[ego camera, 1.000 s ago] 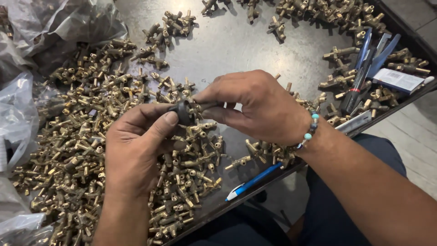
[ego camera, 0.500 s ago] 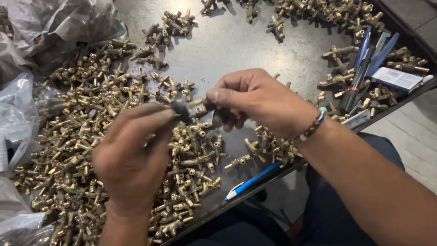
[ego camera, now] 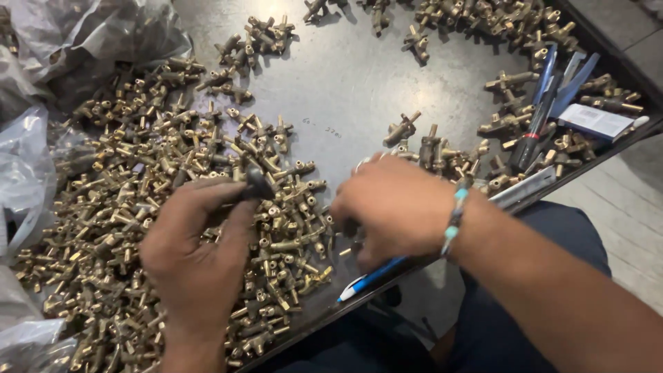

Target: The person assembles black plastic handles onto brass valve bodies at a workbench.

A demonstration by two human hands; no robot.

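Small dark fitting (ego camera: 257,185) pinched between thumb and fingers of the left hand (ego camera: 197,249), raised just above the big heap of brass fittings (ego camera: 138,207) on the dark metal table (ego camera: 345,90). Right hand (ego camera: 394,207) palm down near the table's front edge, fingers curled low onto the loose brass pieces there; grip on any piece impossible to tell. Beaded bracelet (ego camera: 454,220) on that wrist. Blue pen (ego camera: 369,280) just beneath the right hand at the edge. Crumpled plastic bags (ego camera: 27,173) along the left side.
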